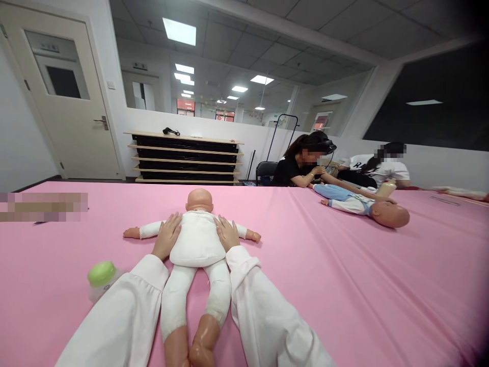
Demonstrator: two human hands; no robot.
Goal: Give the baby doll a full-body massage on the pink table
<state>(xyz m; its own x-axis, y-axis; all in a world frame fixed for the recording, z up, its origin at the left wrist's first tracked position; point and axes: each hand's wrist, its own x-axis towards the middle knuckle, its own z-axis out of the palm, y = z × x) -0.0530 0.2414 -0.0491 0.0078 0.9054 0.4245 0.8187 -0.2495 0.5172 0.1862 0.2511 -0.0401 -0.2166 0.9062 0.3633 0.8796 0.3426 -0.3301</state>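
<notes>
Infant training doll (pixel 196 239) lay face down on the pink-covered worktop (pixel 344 285), its bald head pointing away from the person and its vinyl feet toward them. The left hand (pixel 167 235) and right hand (pixel 228 233) rested on either side of its white cloth torso, the fingers (pixel 173 221) relaxed and flat, neither clenched nor grasping. A baby bottle (pixel 102 278) with a green cap sat just beside the left sleeve (pixel 126 311). Farther along the worktop, a co-worker (pixel 305 163) in black leaned toward a second doll (pixel 389 214) in blue and white clothes, with another bottle (pixel 386 188) above it.
</notes>
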